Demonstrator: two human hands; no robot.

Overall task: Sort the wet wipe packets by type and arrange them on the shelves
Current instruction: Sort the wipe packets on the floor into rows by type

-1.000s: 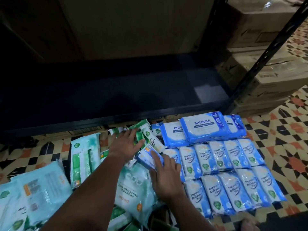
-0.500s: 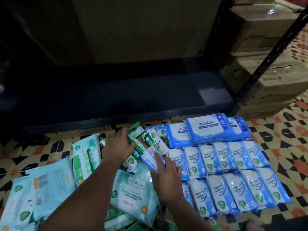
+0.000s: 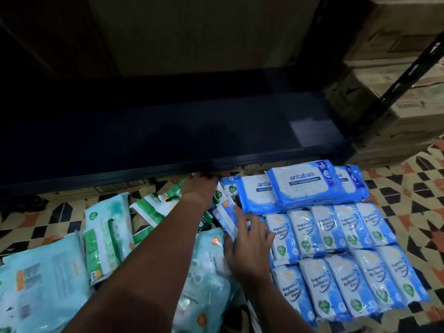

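On the tiled floor [image 3: 408,195], the left hand [image 3: 199,193] reaches among green packets [image 3: 153,207], grip unclear; the right hand [image 3: 249,246] pinches a small blue packet [image 3: 225,217].

Blue Antabax packets [image 3: 310,186] overlapping near the shelf [image 3: 168,138], blue antibacterial packets [image 3: 336,260] flat in two rows, green packets [image 3: 105,234] jumbled left.
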